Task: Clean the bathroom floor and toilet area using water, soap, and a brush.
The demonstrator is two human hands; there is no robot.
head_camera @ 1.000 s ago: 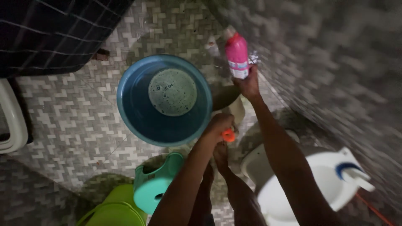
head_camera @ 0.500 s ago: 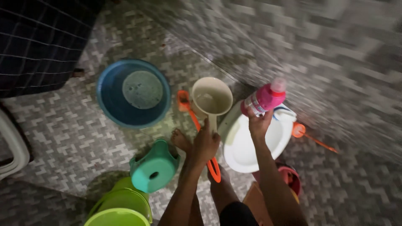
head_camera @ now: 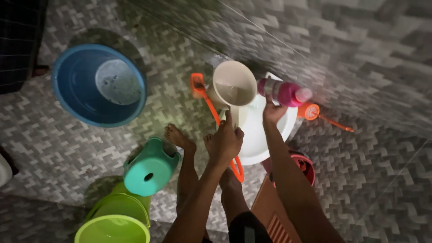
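My left hand (head_camera: 226,139) grips the handle of a cream scoop cup (head_camera: 234,84) and, together with it, the handle of an orange long-handled brush (head_camera: 198,85). The cup holds a little liquid and is held above the white toilet bowl (head_camera: 258,135). My right hand (head_camera: 272,110) holds a pink bottle (head_camera: 283,92) tipped on its side, its white cap pointing right, just to the right of the cup over the bowl. My bare feet (head_camera: 179,137) stand on the tiled floor below.
A blue basin (head_camera: 99,85) with foamy water sits at the upper left. A teal jug (head_camera: 150,168) and a green bucket (head_camera: 114,222) lie at the lower left. A red container (head_camera: 302,164) and an orange toilet brush (head_camera: 312,111) are near the toilet. A tiled wall runs along the right.
The view has swung from the blue basin toward the toilet. The pink bottle went from upright to tipped sideways beside the cup. My left hand now holds the cup over the bowl.
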